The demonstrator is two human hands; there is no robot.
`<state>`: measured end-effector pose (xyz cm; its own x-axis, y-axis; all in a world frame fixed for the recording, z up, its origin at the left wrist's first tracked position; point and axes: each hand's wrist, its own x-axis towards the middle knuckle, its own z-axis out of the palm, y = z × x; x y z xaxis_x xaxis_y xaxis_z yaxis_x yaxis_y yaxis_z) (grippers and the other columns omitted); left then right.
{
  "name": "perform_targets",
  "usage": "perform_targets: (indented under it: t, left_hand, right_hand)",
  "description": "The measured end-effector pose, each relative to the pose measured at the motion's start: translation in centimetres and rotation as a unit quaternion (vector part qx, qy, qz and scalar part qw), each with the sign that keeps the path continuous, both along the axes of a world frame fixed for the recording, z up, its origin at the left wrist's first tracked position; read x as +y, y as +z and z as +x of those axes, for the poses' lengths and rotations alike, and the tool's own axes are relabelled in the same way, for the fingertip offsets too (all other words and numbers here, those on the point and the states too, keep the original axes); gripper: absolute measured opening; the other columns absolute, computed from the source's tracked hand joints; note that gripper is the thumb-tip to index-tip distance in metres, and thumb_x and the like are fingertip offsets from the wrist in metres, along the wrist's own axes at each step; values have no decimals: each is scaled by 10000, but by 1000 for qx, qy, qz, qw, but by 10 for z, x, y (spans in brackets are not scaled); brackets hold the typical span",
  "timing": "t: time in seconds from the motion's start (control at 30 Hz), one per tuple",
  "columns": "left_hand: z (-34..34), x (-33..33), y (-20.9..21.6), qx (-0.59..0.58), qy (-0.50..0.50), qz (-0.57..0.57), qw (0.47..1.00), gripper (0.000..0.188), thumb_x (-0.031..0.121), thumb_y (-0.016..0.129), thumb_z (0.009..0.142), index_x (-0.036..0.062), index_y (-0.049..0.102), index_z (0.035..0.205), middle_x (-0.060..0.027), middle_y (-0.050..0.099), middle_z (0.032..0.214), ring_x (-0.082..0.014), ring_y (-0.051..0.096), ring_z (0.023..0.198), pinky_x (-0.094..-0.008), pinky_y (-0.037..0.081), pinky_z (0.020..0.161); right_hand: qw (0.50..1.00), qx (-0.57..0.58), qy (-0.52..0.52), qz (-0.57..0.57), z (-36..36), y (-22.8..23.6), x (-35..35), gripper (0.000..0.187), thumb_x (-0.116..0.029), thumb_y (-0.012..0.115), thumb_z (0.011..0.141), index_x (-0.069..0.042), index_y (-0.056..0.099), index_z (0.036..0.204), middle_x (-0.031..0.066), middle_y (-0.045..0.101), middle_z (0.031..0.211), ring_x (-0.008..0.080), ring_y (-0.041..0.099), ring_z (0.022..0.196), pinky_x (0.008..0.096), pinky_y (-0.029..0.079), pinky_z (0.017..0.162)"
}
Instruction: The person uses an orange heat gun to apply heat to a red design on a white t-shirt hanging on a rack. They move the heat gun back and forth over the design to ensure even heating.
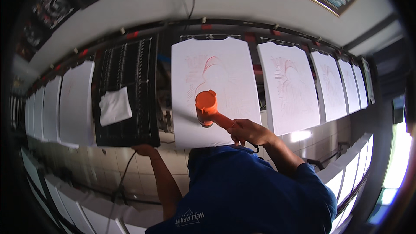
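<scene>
My right hand (251, 132) grips the handle of an orange blow dryer (206, 103), held over a white T-shirt (221, 71) spread flat on a board. Its dark nozzle end points down toward the fabric, and a black cord loops by the handle. Faint red line printing shows on the shirt. To the left, my left hand (146, 150) is closed at the near edge of a black board (145, 104); its fingertips are partly hidden. A dark cable (124, 174) runs down from beside those fingers. On the black board lies a folded white cloth (115, 106).
More white shirts on boards line up to the right (289, 86) and left (77, 99), some with faint red prints. A dark rail (234, 21) runs behind them along the wall. White panels on racks (93, 212) stand on the near side, above a tiled floor (143, 177).
</scene>
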<state>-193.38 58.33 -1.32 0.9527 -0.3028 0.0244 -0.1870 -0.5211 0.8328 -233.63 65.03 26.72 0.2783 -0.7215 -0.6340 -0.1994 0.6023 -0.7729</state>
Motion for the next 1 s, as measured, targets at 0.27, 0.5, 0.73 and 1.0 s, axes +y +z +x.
perform_targets:
  t: [0.27,0.5,0.73,1.0]
  left_hand:
    - [-5,-3,11,79,-12,16,997,729,463,267,998,-207,531,1115,-333,570,1155,-443,588,1028,-481,516,888]
    - [14,-1,-9,157,-15,-71,985,701,455,252,997,-174,518,1154,-279,591,1150,-409,607,1025,-489,557,874]
    - [-18,52,-21,358,-45,-138,922,390,360,284,977,30,462,1085,-164,549,1038,-287,585,911,-345,509,760]
    - [-237,322,-87,428,85,-43,899,464,439,207,963,85,463,806,-54,534,722,-159,407,523,-277,363,469]
  right_hand:
    - [997,21,-60,-44,-9,3,8,325,-293,541,939,7,531,1063,24,560,797,102,579,721,262,498,598]
    - [999,-28,-14,-21,-75,3,28,389,-362,524,939,0,551,1078,47,575,842,121,587,745,280,500,622]
    - [992,-64,-103,-40,-260,17,67,351,-324,529,945,19,556,1012,47,581,786,127,622,715,251,490,592]
    - [966,32,-216,-136,-504,33,66,433,-394,606,885,23,560,988,83,624,753,155,625,593,255,471,503]
